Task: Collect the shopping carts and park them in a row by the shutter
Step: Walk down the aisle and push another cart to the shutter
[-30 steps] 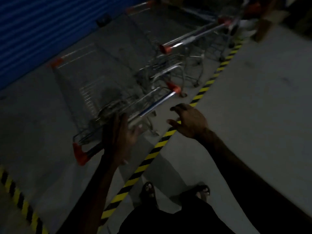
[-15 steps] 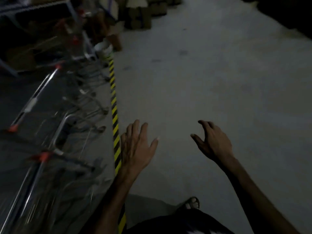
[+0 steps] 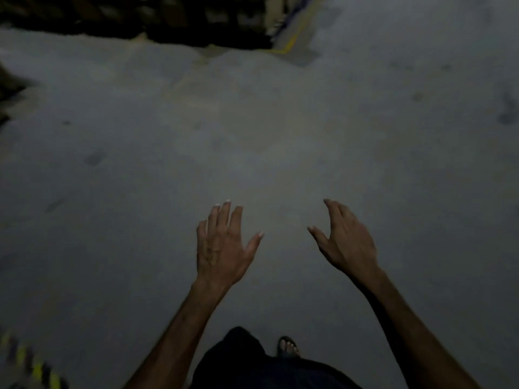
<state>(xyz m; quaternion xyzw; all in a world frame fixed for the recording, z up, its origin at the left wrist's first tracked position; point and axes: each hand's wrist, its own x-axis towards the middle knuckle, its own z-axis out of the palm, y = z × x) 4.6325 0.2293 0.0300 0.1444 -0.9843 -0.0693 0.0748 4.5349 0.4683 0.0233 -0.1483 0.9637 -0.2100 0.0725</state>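
Observation:
No shopping cart and no shutter appear in the head view at this moment. My left hand (image 3: 222, 245) is held out over the grey concrete floor (image 3: 252, 136), fingers straight and spread, holding nothing. My right hand (image 3: 344, 240) is out to its right, fingers loosely bent, also holding nothing. Both forearms reach up from the bottom of the frame. The light is dim.
A short piece of yellow-and-black floor tape (image 3: 31, 369) shows at the bottom left corner. Dark, blurred stacked goods (image 3: 134, 18) line the far top left. A yellow floor line (image 3: 292, 40) runs at the top centre. My sandalled foot (image 3: 288, 346) is below.
The left hand has let go of the cart handle. The view has swung right, away from the row of carts and the blue shutter, onto bare floor; both hands stay out, holding nothing.

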